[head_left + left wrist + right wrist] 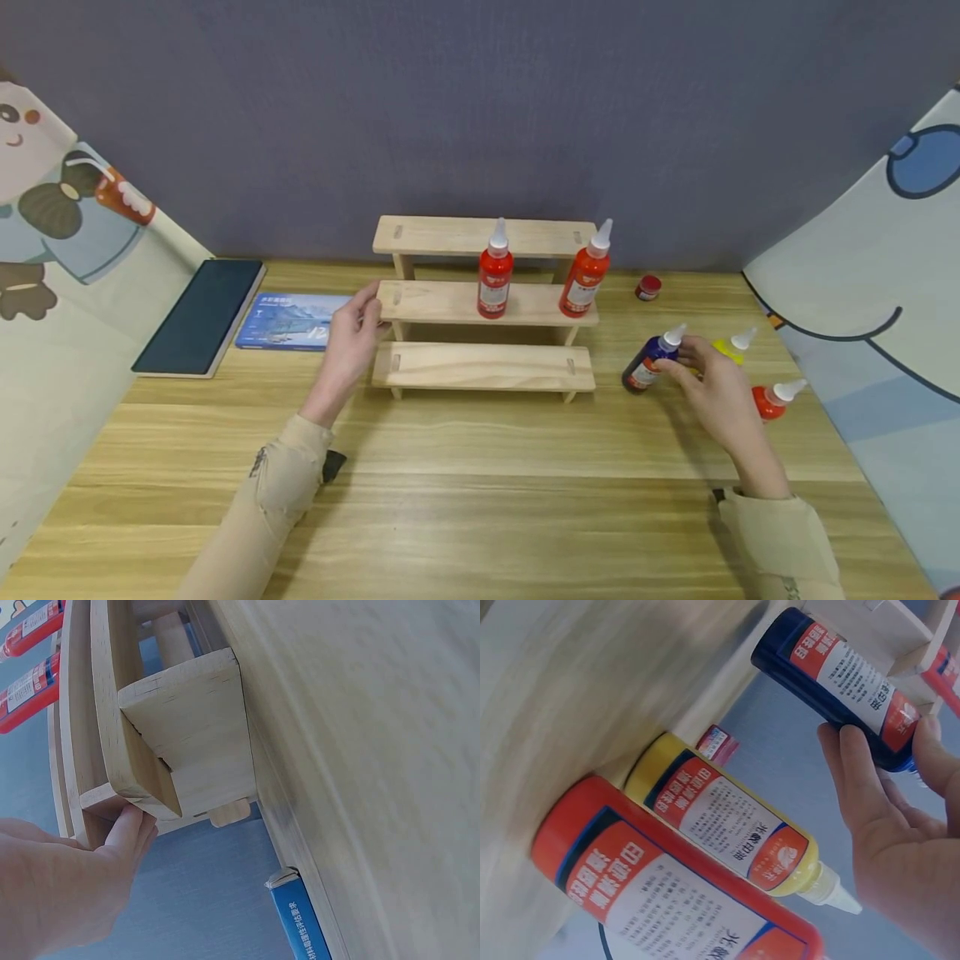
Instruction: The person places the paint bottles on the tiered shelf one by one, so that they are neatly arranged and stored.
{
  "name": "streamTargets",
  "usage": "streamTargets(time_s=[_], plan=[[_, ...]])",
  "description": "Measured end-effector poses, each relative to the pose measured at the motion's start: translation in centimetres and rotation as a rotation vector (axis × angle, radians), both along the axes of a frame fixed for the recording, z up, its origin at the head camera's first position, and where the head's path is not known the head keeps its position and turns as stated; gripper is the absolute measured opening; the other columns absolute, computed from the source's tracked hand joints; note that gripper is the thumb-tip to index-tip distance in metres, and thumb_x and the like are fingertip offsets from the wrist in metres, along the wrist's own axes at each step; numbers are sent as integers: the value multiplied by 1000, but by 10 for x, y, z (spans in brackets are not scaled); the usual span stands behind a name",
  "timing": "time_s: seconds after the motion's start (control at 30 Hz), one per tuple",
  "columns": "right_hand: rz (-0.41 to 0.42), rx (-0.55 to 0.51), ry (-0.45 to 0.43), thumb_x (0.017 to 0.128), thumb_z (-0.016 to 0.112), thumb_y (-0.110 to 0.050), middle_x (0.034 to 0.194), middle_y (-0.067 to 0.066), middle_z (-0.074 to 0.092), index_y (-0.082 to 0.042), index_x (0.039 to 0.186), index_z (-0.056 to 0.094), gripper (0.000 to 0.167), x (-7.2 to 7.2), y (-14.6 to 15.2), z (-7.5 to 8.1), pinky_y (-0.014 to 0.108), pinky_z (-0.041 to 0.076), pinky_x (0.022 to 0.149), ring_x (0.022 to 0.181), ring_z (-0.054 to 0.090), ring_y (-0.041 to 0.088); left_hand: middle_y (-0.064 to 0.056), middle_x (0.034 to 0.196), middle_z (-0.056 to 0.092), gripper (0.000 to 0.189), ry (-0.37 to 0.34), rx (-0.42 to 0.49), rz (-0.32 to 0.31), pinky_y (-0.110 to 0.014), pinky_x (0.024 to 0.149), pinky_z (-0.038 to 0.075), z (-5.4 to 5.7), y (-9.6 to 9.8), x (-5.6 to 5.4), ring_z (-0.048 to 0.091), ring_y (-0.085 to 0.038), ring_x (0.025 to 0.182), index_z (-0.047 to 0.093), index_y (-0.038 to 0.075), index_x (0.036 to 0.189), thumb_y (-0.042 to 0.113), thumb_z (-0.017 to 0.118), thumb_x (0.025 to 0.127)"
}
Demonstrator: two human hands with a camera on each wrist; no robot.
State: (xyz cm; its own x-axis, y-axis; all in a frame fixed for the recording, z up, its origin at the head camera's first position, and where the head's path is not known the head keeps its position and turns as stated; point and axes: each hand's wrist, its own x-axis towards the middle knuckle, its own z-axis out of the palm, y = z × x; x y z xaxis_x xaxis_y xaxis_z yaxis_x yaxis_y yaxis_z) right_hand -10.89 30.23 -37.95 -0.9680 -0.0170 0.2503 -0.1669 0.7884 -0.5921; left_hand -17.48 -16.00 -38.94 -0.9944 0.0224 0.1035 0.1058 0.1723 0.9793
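Note:
A three-step wooden display stand [480, 367] stands near the back wall. My left hand [351, 333] grips the left end of its middle step; the left wrist view shows the fingers at the board's edge. Two red ink bottles [495, 283] with white nozzle caps stand on that step, one mid-way and one at the right end. To the right of the stand, my right hand [716, 396] holds a dark blue ink bottle [840, 686] between thumb and fingers, tilted. Beside that hand are a yellow bottle [724, 817] and another red bottle [667, 877], partly hidden in the head view.
A small red jar [648, 287] sits behind the blue bottle. Left of the stand lie a blue box [288, 321] with a mountain picture and a dark flat tablet-like object [198, 317]. A grey wall backs the wooden table [480, 500], with printed panels at both sides.

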Motion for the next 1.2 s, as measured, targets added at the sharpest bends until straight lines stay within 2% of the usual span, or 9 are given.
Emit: streamTargets(time_s=[0.47,0.5,0.67,0.7,0.73,0.8,0.9,1.2], plan=[[16,-13,45,99,79,-9,116,35,72,13,129,64,40,5,-15,18,64,60,87,109,71,51,-29,167,33,51,-20,-4,30,-38,115,54,1,1,-1,52,-43,140,28,-8,165,12,34,118],[16,-18,47,99,80,-9,116,34,73,12,128,64,40,5,-17,19,56,64,87,108,71,51,-29,167,33,51,-19,-3,30,-38,115,54,1,1,-1,53,-43,140,28,-8,164,12,34,118],[24,-57,61,97,82,-8,115,33,73,12,129,65,41,7,-28,28,33,65,83,107,72,48,-29,165,35,51,-13,-11,25,-37,114,54,1,1,0,54,-43,137,28,-7,165,13,34,118],[25,-61,63,97,82,-8,115,32,74,12,129,65,42,7,-31,29,24,65,82,107,73,47,-29,165,35,51,-12,-12,26,-37,114,54,1,1,0,54,-43,137,29,-6,165,13,34,118],[29,-72,67,97,82,-7,115,32,74,12,129,65,42,7,-33,31,22,65,82,106,73,47,-29,165,34,51,-14,-12,26,-37,115,54,2,1,0,54,-43,138,29,-6,165,13,34,118],[33,-90,71,96,82,-8,115,32,74,12,130,65,42,8,-37,33,7,59,79,107,73,46,-29,166,34,51,-16,-6,26,-38,115,53,2,1,0,53,-43,139,29,-6,165,13,34,118],[43,-120,73,97,82,-7,116,31,74,11,130,66,42,7,-42,36,-5,49,78,107,73,45,-28,167,32,51,-18,-2,25,-40,116,53,2,1,0,51,-42,142,28,-7,165,13,35,118],[79,-172,67,96,83,-9,119,29,73,8,131,67,42,6,-58,46,-1,53,81,109,73,44,-28,167,32,51,-27,-1,31,-40,117,53,2,2,-1,51,-42,142,28,-8,165,12,34,118]])
